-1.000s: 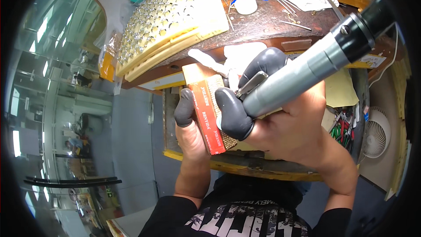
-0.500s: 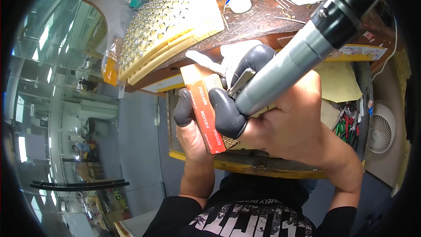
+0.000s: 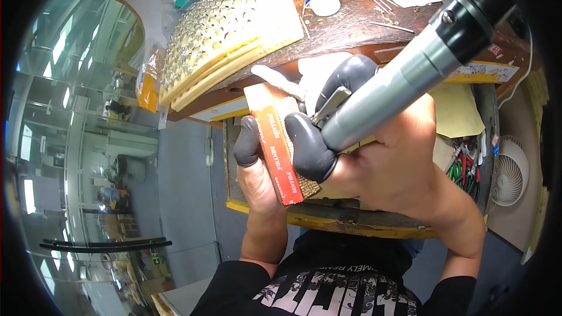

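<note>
Left hand (image 3: pixel 260 169), dark caps on thumb and fingertips, grip closed on a red-edged block (image 3: pixel 280 146); right hand (image 3: pixel 386 164), grip closed round a grey rotary handpiece (image 3: pixel 410 76) whose tip meets the block just right of the left grip. Above both grips, on the counter (image 3: pixel 351 29), a tray (image 3: pixel 222 35) packed with small metal pieces overhangs the counter edge. Below the grips a yellow-rimmed drawer (image 3: pixel 328 222) fills the space down to the torso; open floor lies left.
</note>
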